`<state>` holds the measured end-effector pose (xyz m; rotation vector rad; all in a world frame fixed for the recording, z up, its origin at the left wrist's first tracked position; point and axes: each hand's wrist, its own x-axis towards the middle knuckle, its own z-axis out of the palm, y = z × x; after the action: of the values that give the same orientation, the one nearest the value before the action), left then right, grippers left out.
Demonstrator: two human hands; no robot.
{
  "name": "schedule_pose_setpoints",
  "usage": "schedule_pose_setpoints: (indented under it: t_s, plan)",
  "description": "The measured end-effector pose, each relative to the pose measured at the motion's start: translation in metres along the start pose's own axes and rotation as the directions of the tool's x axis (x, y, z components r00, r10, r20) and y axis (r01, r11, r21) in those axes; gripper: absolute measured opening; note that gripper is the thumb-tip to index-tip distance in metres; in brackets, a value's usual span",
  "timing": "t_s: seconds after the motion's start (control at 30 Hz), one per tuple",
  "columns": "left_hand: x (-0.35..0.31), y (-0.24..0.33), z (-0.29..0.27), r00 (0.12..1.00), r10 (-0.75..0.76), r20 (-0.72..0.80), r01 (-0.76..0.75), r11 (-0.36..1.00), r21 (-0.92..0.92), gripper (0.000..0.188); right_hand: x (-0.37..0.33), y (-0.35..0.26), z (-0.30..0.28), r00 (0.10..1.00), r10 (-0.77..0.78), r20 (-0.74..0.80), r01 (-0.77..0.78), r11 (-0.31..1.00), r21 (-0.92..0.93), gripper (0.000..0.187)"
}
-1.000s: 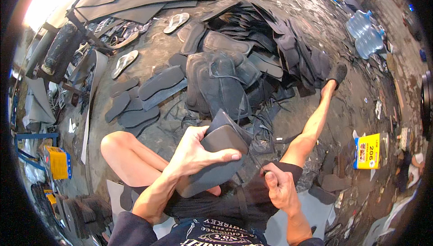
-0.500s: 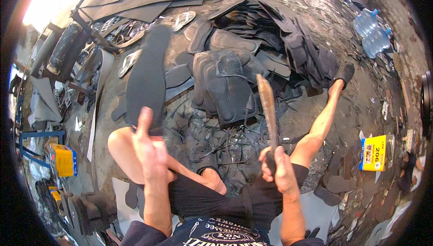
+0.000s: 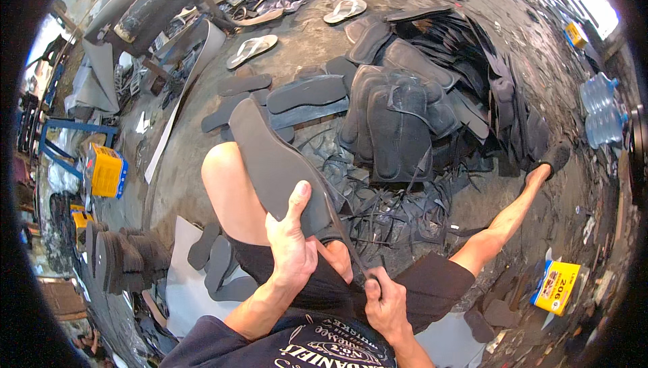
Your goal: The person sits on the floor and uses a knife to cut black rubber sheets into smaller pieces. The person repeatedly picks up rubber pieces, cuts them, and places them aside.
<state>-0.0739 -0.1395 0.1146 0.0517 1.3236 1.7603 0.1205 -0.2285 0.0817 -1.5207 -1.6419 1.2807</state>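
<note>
My left hand (image 3: 291,250) grips a dark grey shoe sole (image 3: 266,155) near its lower end, thumb on top, fingers underneath. The sole tilts up and to the left over my bent left knee. In my closed right hand (image 3: 387,304) is a knife (image 3: 346,236); its blade runs along the right edge of the sole. A black strip of material shows beside that edge, partly hidden. Beyond my hands lies a heap of moulded black sole sheets (image 3: 391,121). Several cut soles (image 3: 307,93) lie flat on the floor left of it.
Black offcuts (image 3: 412,213) litter the floor between my legs. Two pale sandals, one a near flip-flop (image 3: 252,51), lie farther off. Stacked soles (image 3: 128,260) stand at left near a yellow box (image 3: 106,171). Another yellow box (image 3: 557,288) and clear blue bottles (image 3: 602,111) are at right.
The raised sole has come down toward my lap and turned. The knife, held upright and apart before, now meets the sole's right edge. My view has swung left.
</note>
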Motion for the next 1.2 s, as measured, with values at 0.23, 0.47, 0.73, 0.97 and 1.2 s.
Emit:
schedule_pose_setpoints:
  t_s: [0.23, 0.47, 0.73, 0.97, 1.2]
  plan:
    - [-0.008, -0.001, -0.029, 0.993, -0.060, 0.104, 0.059, 0.998, 0.005, 0.046, 0.048, -0.036, 0.006, 0.996, -0.046, 0.073, 0.044, 0.999, 0.028, 0.045]
    - [-0.017, 0.014, -0.058, 0.989, -0.119, 0.085, 0.119, 0.993, 0.005, 0.043, 0.116, -0.056, 0.017, 0.942, -0.016, 0.335, 0.009, 1.000, 0.025, 0.048]
    - [-0.028, 0.027, -0.056, 0.971, -0.170, 0.166, 0.166, 0.985, 0.035, 0.045, 0.173, -0.057, 0.078, 0.968, -0.164, 0.190, 0.133, 0.977, 0.166, 0.049]
    - [-0.056, 0.000, -0.052, 0.931, -0.265, 0.250, 0.256, 0.964, 0.071, 0.035, 0.208, -0.025, 0.031, 0.953, -0.002, 0.304, -0.177, 0.810, 0.558, 0.059]
    - [-0.002, -0.026, -0.065, 0.892, -0.122, 0.435, -0.021, 0.951, 0.309, 0.044, 0.045, -0.009, -0.024, 0.982, 0.112, 0.152, -0.145, 0.964, 0.222, 0.056]
